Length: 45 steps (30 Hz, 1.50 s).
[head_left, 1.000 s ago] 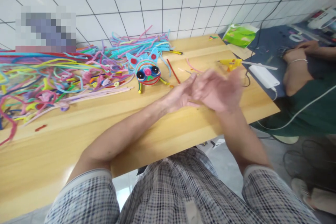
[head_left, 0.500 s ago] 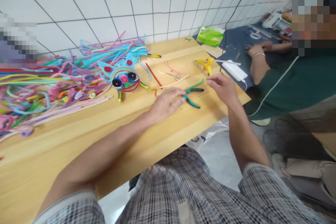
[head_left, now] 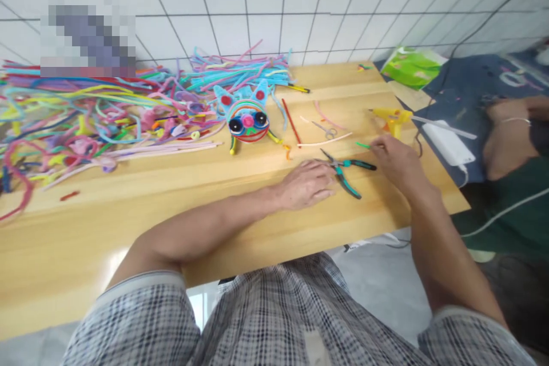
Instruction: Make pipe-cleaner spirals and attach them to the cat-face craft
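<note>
My right hand [head_left: 397,159] pinches a green pipe cleaner [head_left: 363,144]; a short end sticks out to the left of the fingertips. My left hand [head_left: 305,185] lies low over the wooden table, palm down, fingers stretched out and holding nothing. Its fingertips are beside the pliers [head_left: 342,170], which lie with their teal-and-black handles spread; I cannot tell whether they touch. Behind the left hand stands a pipe-cleaner cat figure [head_left: 247,120] with blue ears, black eyes and a pink nose. A red pipe cleaner [head_left: 291,123] and a pale one [head_left: 326,140] lie near small scissors [head_left: 329,132].
Loose coloured pipe cleaners [head_left: 141,114] are heaped along the wall on the left. A yellow glue gun [head_left: 392,119] lies beyond my right hand, near a white power strip [head_left: 450,143] and a green packet [head_left: 412,67]. At far right is another person's arm [head_left: 506,137].
The view has swung left, so the table things sit further right. The pliers' jaws now show, where my left hand covered them. Less of the green pipe cleaner shows beside my right hand.
</note>
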Each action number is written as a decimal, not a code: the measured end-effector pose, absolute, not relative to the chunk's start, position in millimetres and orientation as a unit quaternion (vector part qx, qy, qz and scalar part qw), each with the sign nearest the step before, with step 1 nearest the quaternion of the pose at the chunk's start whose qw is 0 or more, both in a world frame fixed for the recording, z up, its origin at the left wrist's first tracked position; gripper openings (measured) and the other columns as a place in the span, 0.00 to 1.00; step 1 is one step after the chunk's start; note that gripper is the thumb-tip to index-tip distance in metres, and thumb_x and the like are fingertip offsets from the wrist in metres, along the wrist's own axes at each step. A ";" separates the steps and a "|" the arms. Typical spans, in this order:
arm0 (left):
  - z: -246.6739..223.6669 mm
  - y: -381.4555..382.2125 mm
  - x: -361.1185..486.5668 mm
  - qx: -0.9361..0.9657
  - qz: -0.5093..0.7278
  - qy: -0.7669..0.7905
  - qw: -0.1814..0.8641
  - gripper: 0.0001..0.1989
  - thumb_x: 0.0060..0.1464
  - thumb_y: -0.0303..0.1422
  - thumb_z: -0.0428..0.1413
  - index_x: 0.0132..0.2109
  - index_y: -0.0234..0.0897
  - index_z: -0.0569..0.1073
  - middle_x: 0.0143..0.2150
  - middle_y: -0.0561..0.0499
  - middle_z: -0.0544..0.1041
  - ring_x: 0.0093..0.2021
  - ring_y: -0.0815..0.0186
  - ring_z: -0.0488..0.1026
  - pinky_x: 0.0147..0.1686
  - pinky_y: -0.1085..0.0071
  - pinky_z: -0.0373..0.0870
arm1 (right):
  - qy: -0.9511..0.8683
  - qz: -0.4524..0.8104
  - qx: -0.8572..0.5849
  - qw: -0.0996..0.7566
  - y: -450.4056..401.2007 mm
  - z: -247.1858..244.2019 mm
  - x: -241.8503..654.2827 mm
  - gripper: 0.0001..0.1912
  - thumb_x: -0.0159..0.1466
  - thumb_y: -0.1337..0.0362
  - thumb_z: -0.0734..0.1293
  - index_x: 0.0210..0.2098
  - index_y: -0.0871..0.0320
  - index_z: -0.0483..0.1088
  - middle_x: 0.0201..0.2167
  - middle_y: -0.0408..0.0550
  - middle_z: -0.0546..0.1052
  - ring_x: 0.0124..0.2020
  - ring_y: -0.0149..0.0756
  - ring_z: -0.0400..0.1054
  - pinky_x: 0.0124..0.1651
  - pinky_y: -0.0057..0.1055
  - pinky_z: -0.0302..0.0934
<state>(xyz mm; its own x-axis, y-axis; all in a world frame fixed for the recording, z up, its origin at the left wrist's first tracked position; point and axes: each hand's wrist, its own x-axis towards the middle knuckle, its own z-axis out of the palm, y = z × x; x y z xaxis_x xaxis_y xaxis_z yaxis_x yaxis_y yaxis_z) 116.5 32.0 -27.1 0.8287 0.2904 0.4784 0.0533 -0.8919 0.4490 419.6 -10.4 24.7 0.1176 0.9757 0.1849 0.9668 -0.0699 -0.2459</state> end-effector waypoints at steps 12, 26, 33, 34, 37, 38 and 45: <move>-16.5 33.2 110.8 0.904 0.350 0.207 0.134 0.22 0.80 0.41 0.45 0.53 0.36 0.81 0.42 0.43 0.82 0.45 0.60 0.81 0.47 0.65 0.75 | -0.832 -0.138 -0.522 0.128 -45.8 78.4 331.9 0.13 0.76 0.61 0.65 0.40 0.54 0.82 0.34 0.50 0.87 0.38 0.44 0.79 0.38 0.37 0.60; 20.9 41.2 107.7 0.900 0.321 0.262 0.137 0.15 0.77 0.37 0.53 0.54 0.35 0.83 0.46 0.42 0.86 0.48 0.59 0.84 0.48 0.67 0.77 | -0.852 -0.161 -0.483 0.122 -23.6 101.8 318.3 0.15 0.78 0.62 0.64 0.38 0.55 0.80 0.36 0.50 0.85 0.38 0.44 0.75 0.43 0.39 0.62; 57.5 39.1 69.7 0.927 0.227 0.296 0.039 0.14 0.76 0.35 0.53 0.47 0.35 0.81 0.40 0.41 0.86 0.43 0.55 0.85 0.43 0.63 0.76 | -0.850 -0.091 -0.499 0.141 -12.4 109.2 291.0 0.12 0.77 0.62 0.63 0.40 0.55 0.77 0.38 0.52 0.84 0.44 0.46 0.76 0.46 0.39 0.63; 57.5 37.5 59.1 0.925 0.227 0.303 0.042 0.14 0.77 0.35 0.53 0.47 0.35 0.81 0.41 0.41 0.87 0.43 0.55 0.85 0.43 0.64 0.76 | -0.856 -0.072 -0.492 0.142 -10.3 107.7 283.1 0.12 0.77 0.63 0.63 0.40 0.55 0.76 0.38 0.52 0.84 0.44 0.46 0.77 0.47 0.39 0.63; 49.9 31.3 23.5 0.906 0.245 0.339 0.072 0.12 0.75 0.37 0.56 0.47 0.35 0.80 0.42 0.43 0.87 0.41 0.56 0.84 0.40 0.65 0.76 | -0.874 -0.020 -0.468 0.124 -4.6 102.4 258.3 0.12 0.78 0.65 0.62 0.41 0.55 0.76 0.38 0.51 0.84 0.43 0.44 0.76 0.47 0.38 0.62; 45.9 29.0 11.7 0.897 0.252 0.354 0.081 0.10 0.74 0.37 0.57 0.47 0.36 0.80 0.42 0.44 0.86 0.40 0.58 0.84 0.40 0.65 0.75 | -0.880 -0.003 -0.460 0.117 -2.7 100.4 250.6 0.12 0.77 0.66 0.62 0.42 0.55 0.76 0.39 0.51 0.84 0.43 0.44 0.76 0.46 0.37 0.61; 23.8 16.3 -37.6 0.906 0.221 0.357 0.047 0.12 0.76 0.36 0.54 0.47 0.36 0.80 0.43 0.45 0.83 0.41 0.59 0.82 0.39 0.66 0.75 | -0.896 0.078 -0.427 0.088 10.7 79.7 210.8 0.09 0.75 0.69 0.66 0.40 0.56 0.77 0.38 0.51 0.84 0.42 0.42 0.74 0.44 0.35 0.58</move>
